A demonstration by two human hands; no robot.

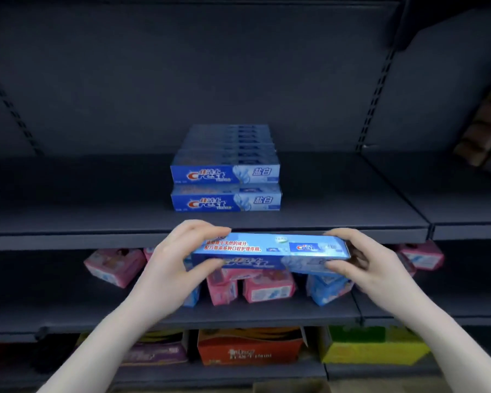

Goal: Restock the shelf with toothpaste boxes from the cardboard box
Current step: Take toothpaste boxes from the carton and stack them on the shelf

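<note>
Both hands are gripping one blue toothpaste box lengthwise: left hand is curling thumb and fingers round its left end, right hand is doing the same on the right. It's hovering just in front of the dark shelf edge. Further back, stacked toothpaste boxes are sitting mid-shelf.

"Crest" and the characters 盐白 stand on the fronts of the two stacked toothpaste boxes; the held toothpaste box carries "Crest" and red Chinese lines.
</note>
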